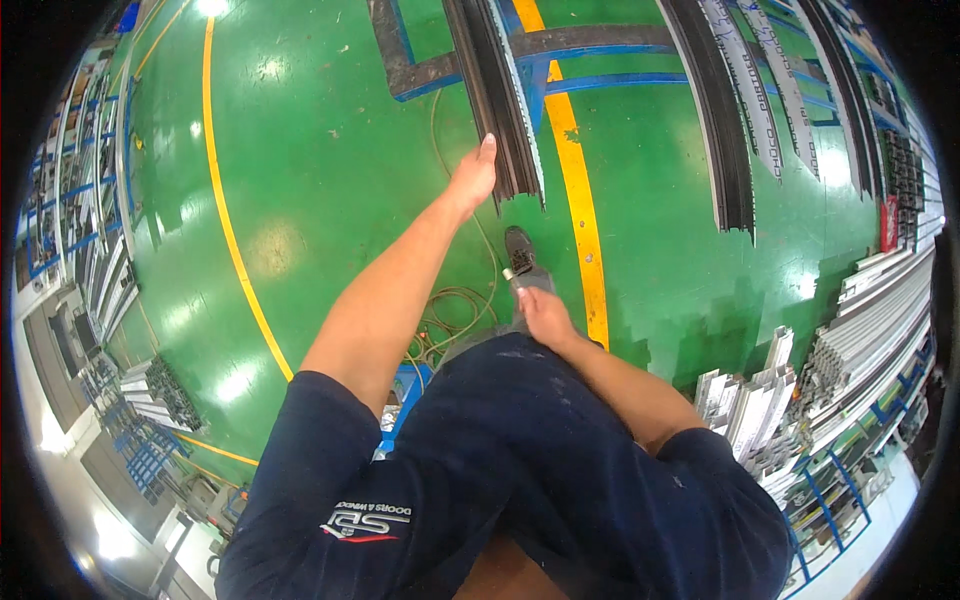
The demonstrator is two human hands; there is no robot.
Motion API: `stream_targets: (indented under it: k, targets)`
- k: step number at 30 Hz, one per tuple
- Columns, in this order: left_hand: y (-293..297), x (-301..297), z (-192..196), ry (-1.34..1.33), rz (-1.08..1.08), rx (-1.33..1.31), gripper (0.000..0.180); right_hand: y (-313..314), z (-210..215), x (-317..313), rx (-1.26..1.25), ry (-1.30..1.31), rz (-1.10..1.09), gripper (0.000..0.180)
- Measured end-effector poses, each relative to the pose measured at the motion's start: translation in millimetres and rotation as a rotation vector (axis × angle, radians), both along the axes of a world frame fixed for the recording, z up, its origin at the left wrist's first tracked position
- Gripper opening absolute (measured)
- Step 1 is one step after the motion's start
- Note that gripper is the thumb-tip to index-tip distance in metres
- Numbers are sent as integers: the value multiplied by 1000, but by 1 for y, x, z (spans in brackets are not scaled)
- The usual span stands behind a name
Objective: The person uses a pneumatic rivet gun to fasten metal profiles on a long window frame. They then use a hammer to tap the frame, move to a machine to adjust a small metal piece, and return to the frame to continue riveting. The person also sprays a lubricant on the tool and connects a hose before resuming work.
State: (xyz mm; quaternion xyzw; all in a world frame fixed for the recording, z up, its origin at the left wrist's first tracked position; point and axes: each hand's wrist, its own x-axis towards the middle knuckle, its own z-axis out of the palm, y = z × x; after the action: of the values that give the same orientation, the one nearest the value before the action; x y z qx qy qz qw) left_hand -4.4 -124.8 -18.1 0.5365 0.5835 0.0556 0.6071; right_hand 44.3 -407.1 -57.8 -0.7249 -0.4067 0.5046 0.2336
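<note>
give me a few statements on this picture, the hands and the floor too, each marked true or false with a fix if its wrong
1. The left hand grips the edge of a dark profile. True.
2. The right hand grips that same profile. False: it is apart from it, holding a small pale-tipped object.
3. The floor is red. False: it is green.
4. A yellow line runs along the floor to the right of the held profile. True.
5. The sleeves are white. False: they are dark blue.
</note>
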Motion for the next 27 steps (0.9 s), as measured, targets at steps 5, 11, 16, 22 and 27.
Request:
stream_targets:
  k: [5,11,16,22,27]
  targets:
    - [10,-14,-21,-140,-54,-166,77,14,-5,56,-116,138,-191,41]
    - [-6,-7,16,-155,-141,-289,82,-19,-8,109,-169,167,-293,28]
    - [-24,-19,10,-233,24,-339,80,-46,-2,156,-256,284,-541,23]
    - [-89,-147,13,-168,245,-300,76,29,60,230,161,30,-512,21]
    - [-264,-283,-4,113,463,-177,60,189,171,201,486,-122,-165,31]
